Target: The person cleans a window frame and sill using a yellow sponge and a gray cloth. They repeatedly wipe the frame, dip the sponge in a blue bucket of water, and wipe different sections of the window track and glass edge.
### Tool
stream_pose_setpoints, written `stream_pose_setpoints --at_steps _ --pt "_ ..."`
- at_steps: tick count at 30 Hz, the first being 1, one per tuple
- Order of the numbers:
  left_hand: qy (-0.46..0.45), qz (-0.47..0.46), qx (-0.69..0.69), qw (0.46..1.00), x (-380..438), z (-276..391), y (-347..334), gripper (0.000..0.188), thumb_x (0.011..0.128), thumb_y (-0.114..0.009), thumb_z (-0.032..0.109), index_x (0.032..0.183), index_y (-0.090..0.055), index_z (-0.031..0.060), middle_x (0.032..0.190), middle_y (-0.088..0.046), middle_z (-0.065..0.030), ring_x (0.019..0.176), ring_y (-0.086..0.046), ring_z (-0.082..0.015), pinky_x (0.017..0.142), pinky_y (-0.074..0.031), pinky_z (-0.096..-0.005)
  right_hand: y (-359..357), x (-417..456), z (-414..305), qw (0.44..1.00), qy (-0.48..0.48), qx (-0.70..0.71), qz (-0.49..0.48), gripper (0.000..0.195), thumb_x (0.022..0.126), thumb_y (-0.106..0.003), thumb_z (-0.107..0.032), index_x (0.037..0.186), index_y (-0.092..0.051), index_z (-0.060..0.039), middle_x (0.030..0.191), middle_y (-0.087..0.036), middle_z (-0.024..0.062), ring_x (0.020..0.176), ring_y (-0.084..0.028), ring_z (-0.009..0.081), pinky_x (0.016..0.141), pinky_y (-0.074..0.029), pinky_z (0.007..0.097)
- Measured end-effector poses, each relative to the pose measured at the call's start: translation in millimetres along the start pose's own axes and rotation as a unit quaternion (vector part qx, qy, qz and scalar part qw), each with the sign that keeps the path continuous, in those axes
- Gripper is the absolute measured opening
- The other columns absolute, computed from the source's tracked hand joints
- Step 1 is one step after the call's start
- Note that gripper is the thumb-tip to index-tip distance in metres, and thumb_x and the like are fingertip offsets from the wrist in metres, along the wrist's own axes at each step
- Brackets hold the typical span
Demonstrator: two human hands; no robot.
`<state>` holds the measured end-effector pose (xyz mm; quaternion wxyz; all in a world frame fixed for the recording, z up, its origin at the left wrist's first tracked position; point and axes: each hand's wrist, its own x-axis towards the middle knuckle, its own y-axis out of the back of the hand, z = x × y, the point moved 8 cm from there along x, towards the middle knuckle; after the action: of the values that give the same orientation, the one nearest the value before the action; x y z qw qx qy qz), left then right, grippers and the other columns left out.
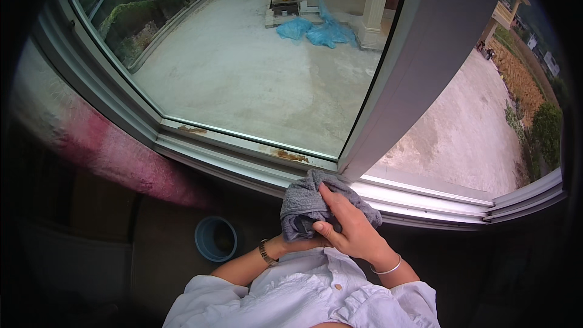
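Note:
A bunched grey terry cloth (303, 205) is held in front of my body, close to the sliding window's metal track. My right hand (348, 225) lies over the cloth, with its thumb and fingers pressed into the folds. From below, my left hand (303, 244) supports the cloth; its fingers are mostly hidden under the fabric and my right hand. Just beyond the cloth are the lower corner of the framed window pane (255, 68) and the bottom rail (237, 146), which has brown stained patches (291, 156).
A blue plastic bucket (216, 238) stands on the dark floor at lower left. The window's upright frame (391, 68) rises at centre right, with an open gap beside it. Left is a pink-stained wall (123, 159). Outside lie blue plastic sheeting (328, 32) and concrete ground (237, 54).

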<state>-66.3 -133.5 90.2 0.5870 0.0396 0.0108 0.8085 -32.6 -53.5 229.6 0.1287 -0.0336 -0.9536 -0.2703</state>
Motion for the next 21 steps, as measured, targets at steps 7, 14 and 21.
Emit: stream_pose_setpoints --at_steps 7,14,21 --pt "-0.078 0.430 -0.331 0.836 -122.9 -6.6 119.9 0.044 0.096 -0.059 0.011 0.138 -0.049 0.0044 0.131 -0.058 -0.0078 0.120 -0.055 -0.0210 0.106 -0.042 -0.0374 -19.8 53.9 -14.3 0.992 0.055 -0.033 -0.113 0.036 0.096 -0.058 -0.037 0.095 -0.070 -0.0022 0.079 -0.068 0.0128 0.070 -0.067 0.0282 0.065 -0.053 0.0342" --pt "-0.220 0.677 -0.056 0.700 -240.6 51.6 300.8 0.043 0.100 -0.058 0.021 0.135 -0.051 -0.0024 0.134 -0.055 -0.0081 0.120 -0.053 -0.0184 0.105 -0.041 -0.0333 -66.6 90.2 -43.1 0.984 0.148 0.084 -0.055 0.039 0.096 -0.057 -0.037 0.076 -0.063 -0.0037 0.070 -0.062 0.0110 0.062 -0.059 0.0292 0.056 -0.046 0.0342" --pt "0.015 0.687 0.330 0.648 -219.5 54.6 442.3 0.059 0.095 -0.061 0.036 0.137 -0.049 -0.0033 0.140 -0.055 -0.0172 0.130 -0.051 -0.0280 0.109 -0.037 -0.0353 -84.5 80.0 -8.3 0.990 0.043 0.105 -0.089 0.057 0.099 -0.046 -0.054 0.077 -0.063 -0.0045 0.069 -0.062 0.0065 0.055 -0.060 0.0211 0.053 -0.046 0.0305"
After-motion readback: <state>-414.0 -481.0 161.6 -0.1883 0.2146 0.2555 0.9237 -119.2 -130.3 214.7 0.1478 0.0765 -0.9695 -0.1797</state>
